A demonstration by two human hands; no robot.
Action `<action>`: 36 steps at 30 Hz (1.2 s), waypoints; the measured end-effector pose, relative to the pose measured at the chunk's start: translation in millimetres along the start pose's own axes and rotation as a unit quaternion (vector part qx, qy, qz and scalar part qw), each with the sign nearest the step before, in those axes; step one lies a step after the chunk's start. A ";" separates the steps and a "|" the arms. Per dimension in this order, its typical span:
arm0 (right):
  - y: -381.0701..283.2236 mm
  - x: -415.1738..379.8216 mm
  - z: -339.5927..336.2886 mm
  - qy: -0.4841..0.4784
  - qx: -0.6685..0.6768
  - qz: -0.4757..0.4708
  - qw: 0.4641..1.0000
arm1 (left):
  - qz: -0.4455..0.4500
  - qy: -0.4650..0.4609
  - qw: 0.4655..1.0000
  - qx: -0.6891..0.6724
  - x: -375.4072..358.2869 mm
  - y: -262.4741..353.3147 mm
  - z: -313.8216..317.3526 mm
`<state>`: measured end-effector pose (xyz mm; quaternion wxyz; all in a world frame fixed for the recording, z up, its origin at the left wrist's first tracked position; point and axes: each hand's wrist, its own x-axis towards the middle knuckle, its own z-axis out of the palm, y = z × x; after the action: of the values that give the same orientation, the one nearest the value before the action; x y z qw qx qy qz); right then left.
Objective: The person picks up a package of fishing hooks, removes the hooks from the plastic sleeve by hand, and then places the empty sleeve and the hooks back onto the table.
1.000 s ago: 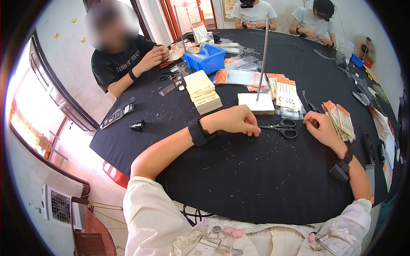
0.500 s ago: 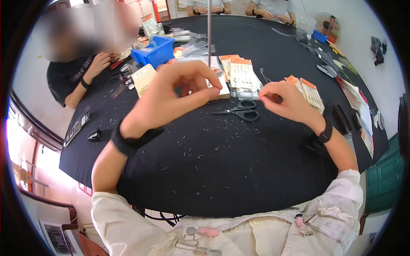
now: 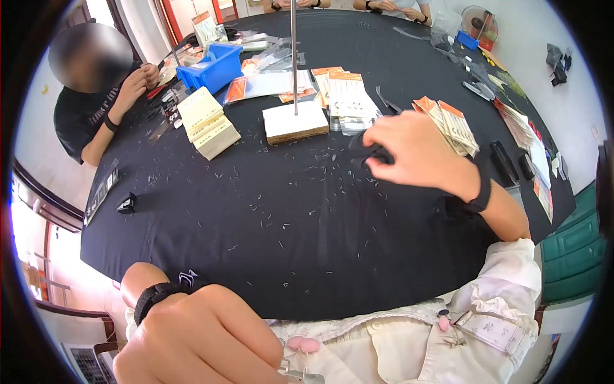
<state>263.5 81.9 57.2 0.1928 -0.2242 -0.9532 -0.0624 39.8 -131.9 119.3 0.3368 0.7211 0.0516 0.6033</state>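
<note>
Right hand [image 3: 419, 153] is curled over the black scissors [image 3: 366, 151], fingers closed on the handles, on the round black table [image 3: 307, 256] right of centre. Left hand [image 3: 204, 339] hangs off the near table edge, fingers bent together, holding nothing visible. Beyond the scissors: a wooden block [image 3: 295, 121] with an upright rod [image 3: 294, 57], packet stacks [image 3: 448, 125] toward the right edge.

No legible text: print on the co-worker's black shirt [image 3: 86, 115] and the orange-topped packets [image 3: 451, 125] is too blurred to read.
</note>
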 end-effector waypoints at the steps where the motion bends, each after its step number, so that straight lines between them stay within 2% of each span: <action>1: 3.7 -2.4 -10.0 0.021 0.009 0.032 0.999 | 0.017 -0.031 0.999 0.024 7.6 -0.9 1.6; 3: 16.1 -5.1 -27.3 0.062 -0.009 0.133 0.989 | 0.030 -0.061 0.996 0.048 18.6 -2.1 -5.8; 4: 31.1 -5.9 -31.4 0.043 -0.032 0.192 0.980 | -0.022 -0.123 0.992 -0.017 22.8 -1.6 -15.6; 5: 53.6 -8.4 -27.7 0.046 -0.092 0.211 0.972 | -0.072 -0.184 0.977 -0.082 24.5 -1.5 -20.6; 6: 68.2 -9.2 -28.0 0.044 -0.131 0.235 0.962 | -0.069 -0.184 0.977 -0.082 18.3 -2.9 -13.5; 8: 93.4 -10.3 -25.6 0.007 -0.137 0.299 0.944 | -0.006 0.001 0.999 -0.034 2.6 -6.6 6.6; 9: 102.9 -12.0 -24.1 0.006 -0.136 0.298 0.945 | -0.007 0.003 0.999 -0.033 3.4 -5.9 4.2; 11: 114.6 -11.1 -19.3 -0.085 -0.067 0.361 0.926 | -0.076 -0.039 0.990 -0.113 9.0 -3.0 -2.2; 12: 117.0 -12.0 -16.4 -0.085 -0.066 0.357 0.928 | -0.076 -0.036 0.990 -0.109 7.7 -7.0 5.8; 13: 115.8 -14.0 -14.2 -0.104 -0.061 0.355 0.927 | 0.007 0.105 0.993 -0.047 6.1 -15.6 23.0; 14: 114.4 -16.0 -10.8 -0.123 -0.054 0.354 0.925 | 0.088 0.242 0.966 0.016 8.0 -22.3 37.3; 15: 112.6 -16.2 -5.6 -0.122 -0.060 0.340 0.931 | 0.084 0.243 0.966 0.017 11.7 -18.9 49.1; 16: 105.5 -14.3 -1.6 -0.123 -0.057 0.341 0.930 | -0.006 0.320 0.940 0.119 23.3 -9.5 60.4; 17: 93.9 -10.6 2.1 -0.073 -0.088 0.275 0.955 | -0.096 0.389 0.890 0.217 31.0 -4.6 65.3; 18: 82.0 -6.3 4.0 -0.022 -0.119 0.206 0.971 | -0.097 0.387 0.891 0.216 26.0 -5.7 45.0; 19: 70.0 -1.9 2.7 -0.013 -0.054 0.153 0.987 | -0.064 0.098 0.991 0.059 20.8 -9.9 4.0; 20: 61.7 2.7 4.2 -0.027 -0.014 0.119 0.992 | -0.023 -0.204 0.973 -0.104 18.5 -15.0 -20.0; 21: 53.4 6.7 7.3 -0.013 -0.026 0.072 0.997 | -0.021 -0.207 0.973 -0.103 19.6 -20.0 -22.3; 22: 46.2 10.0 11.8 0.001 -0.039 0.025 0.999 | 0.024 -0.222 0.969 -0.104 21.2 -24.0 -23.2; 23: 42.1 12.3 16.8 0.002 -0.056 0.008 0.998 | 0.071 -0.236 0.964 -0.105 23.3 -26.0 -23.4; 24: 40.0 14.6 20.5 0.004 -0.076 -0.011 0.997 | 0.077 -0.240 0.962 -0.102 24.9 -26.2 -22.5; 26: 36.3 15.2 26.9 -0.020 -0.085 0.009 0.996 | 0.054 -0.122 0.990 -0.046 22.5 -23.5 -15.9; 29: 48.1 17.1 36.1 0.012 -0.094 -0.033 0.995 | 0.004 0.071 0.997 0.041 15.9 -17.7 -9.4; 32: 48.3 16.5 40.6 -0.012 -0.078 -0.018 0.997 | 0.034 -0.062 0.989 0.132 28.1 -36.5 -47.7; 36: 47.9 16.8 30.9 0.040 -0.089 -0.003 0.995 | -0.009 -0.084 0.969 0.230 34.7 -60.8 -75.5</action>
<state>260.7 137.7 37.0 0.2100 -0.2346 -0.9361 -0.1567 0.9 -36.6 118.4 0.1700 0.8269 0.1671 0.5093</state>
